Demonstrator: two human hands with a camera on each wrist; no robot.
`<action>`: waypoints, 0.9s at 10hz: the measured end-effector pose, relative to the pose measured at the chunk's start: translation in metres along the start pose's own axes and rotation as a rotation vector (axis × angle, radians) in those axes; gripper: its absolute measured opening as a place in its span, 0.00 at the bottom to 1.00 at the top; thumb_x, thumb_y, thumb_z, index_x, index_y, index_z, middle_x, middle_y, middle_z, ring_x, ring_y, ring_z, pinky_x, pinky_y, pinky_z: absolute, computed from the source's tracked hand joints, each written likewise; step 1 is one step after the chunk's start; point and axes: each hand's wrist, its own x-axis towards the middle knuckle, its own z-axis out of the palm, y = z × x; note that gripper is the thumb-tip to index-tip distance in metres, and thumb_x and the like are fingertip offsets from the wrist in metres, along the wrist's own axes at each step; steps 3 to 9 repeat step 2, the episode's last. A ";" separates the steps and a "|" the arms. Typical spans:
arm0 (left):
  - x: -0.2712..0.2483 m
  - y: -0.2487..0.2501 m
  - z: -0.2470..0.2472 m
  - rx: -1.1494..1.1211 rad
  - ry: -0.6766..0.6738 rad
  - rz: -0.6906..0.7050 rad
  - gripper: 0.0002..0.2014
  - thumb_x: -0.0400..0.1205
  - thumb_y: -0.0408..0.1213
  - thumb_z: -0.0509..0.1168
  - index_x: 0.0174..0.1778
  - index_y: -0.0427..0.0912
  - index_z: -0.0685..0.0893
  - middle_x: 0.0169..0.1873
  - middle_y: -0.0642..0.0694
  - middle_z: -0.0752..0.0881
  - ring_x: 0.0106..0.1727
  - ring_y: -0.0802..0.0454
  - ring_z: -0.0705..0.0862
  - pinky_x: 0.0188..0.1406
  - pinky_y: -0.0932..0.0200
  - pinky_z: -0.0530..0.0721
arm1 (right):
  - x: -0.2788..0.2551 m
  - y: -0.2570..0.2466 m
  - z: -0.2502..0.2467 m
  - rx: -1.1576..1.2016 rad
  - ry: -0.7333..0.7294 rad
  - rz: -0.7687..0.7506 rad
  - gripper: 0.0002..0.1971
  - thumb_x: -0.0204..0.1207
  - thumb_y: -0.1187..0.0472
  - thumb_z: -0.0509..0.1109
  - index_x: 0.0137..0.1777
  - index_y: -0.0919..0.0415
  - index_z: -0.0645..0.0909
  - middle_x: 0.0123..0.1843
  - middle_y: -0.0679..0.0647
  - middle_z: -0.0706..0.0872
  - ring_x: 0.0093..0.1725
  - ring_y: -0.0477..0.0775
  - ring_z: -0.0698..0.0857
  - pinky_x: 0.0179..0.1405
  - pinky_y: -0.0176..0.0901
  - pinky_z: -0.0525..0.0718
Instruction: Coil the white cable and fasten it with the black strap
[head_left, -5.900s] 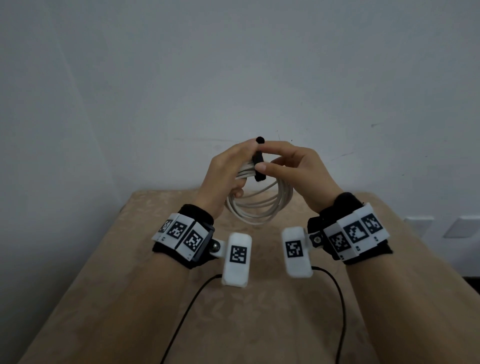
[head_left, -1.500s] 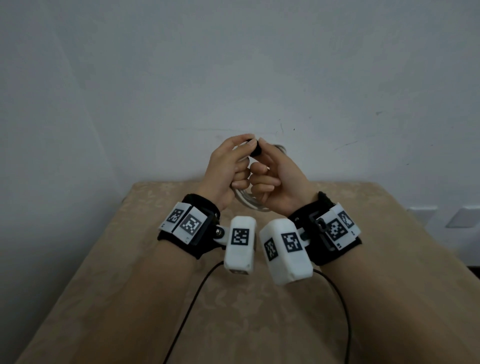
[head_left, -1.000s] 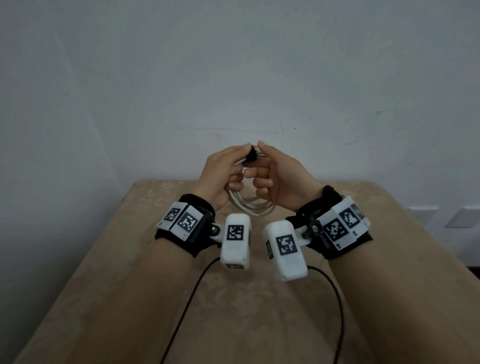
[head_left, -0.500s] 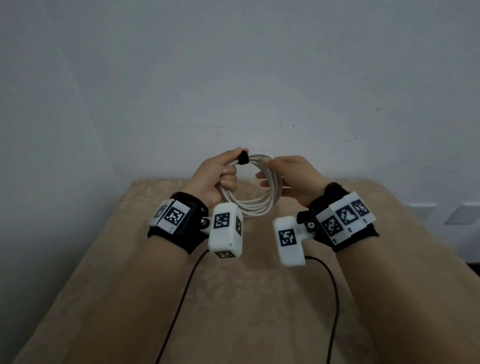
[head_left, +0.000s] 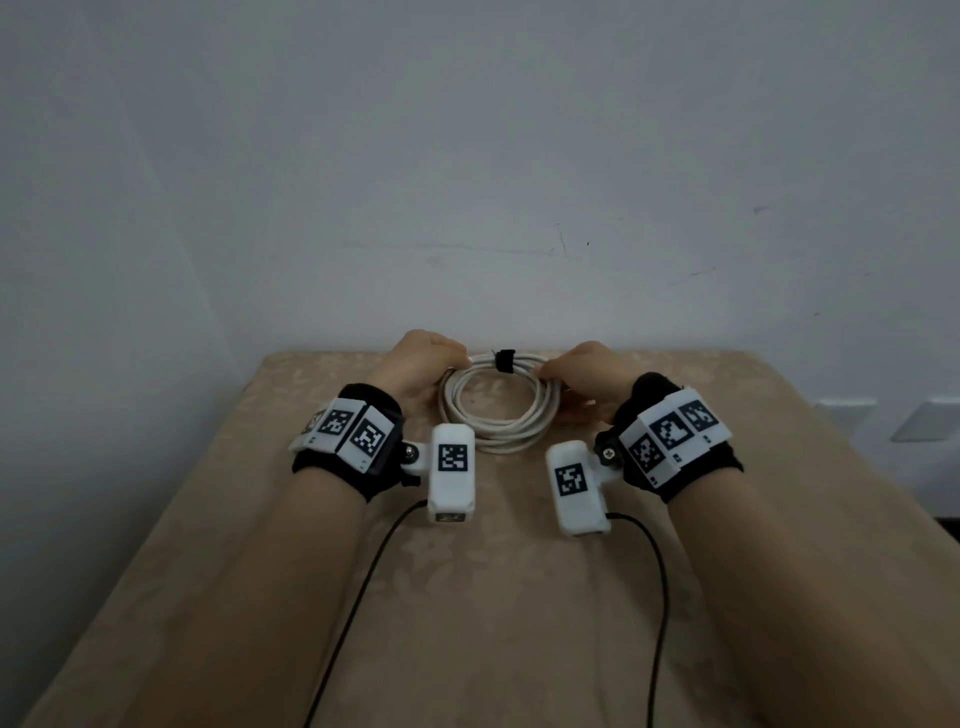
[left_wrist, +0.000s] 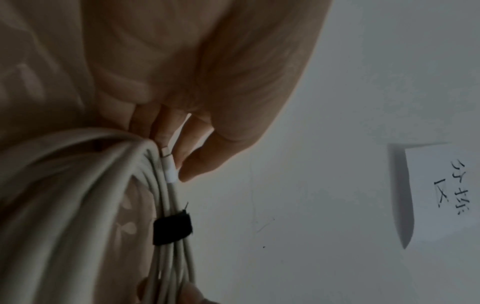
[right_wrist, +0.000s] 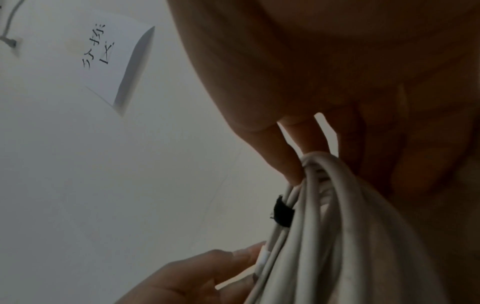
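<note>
Coiled white round cable (head_left: 496, 410) rests on beige patterned desk (head_left: 519, 597), narrow black fabric strap (head_left: 503, 360) wrapped at far edge. Left hand (head_left: 415, 364) and right hand (head_left: 584, 371) fingers pinch coil either side of strap. Risk: loose white plug end (left_wrist: 170, 172) near left fingers may spring free on release.

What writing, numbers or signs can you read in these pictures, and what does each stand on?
"分拣区": handwritten on the white paper note stuck to the wall; it also shows in the right wrist view.
Square black-and-white marker codes on the wristbands and wrist cameras: patterns only, no readable words.
White cable, black strap: no text.
</note>
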 end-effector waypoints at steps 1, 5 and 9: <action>-0.001 0.003 0.001 0.017 -0.002 -0.010 0.03 0.78 0.24 0.64 0.46 0.35 0.80 0.42 0.38 0.78 0.41 0.46 0.77 0.42 0.55 0.76 | 0.004 0.002 0.000 -0.078 0.038 -0.041 0.15 0.78 0.66 0.67 0.29 0.63 0.72 0.22 0.55 0.73 0.21 0.52 0.73 0.22 0.38 0.70; 0.001 0.008 0.001 0.023 0.063 0.051 0.03 0.79 0.26 0.64 0.44 0.37 0.81 0.44 0.38 0.81 0.49 0.47 0.78 0.49 0.55 0.75 | 0.004 0.000 0.000 -0.034 0.064 -0.089 0.07 0.77 0.66 0.67 0.41 0.70 0.82 0.30 0.56 0.72 0.27 0.52 0.71 0.28 0.41 0.68; 0.001 0.008 0.001 0.023 0.063 0.051 0.03 0.79 0.26 0.64 0.44 0.37 0.81 0.44 0.38 0.81 0.49 0.47 0.78 0.49 0.55 0.75 | 0.004 0.000 0.000 -0.034 0.064 -0.089 0.07 0.77 0.66 0.67 0.41 0.70 0.82 0.30 0.56 0.72 0.27 0.52 0.71 0.28 0.41 0.68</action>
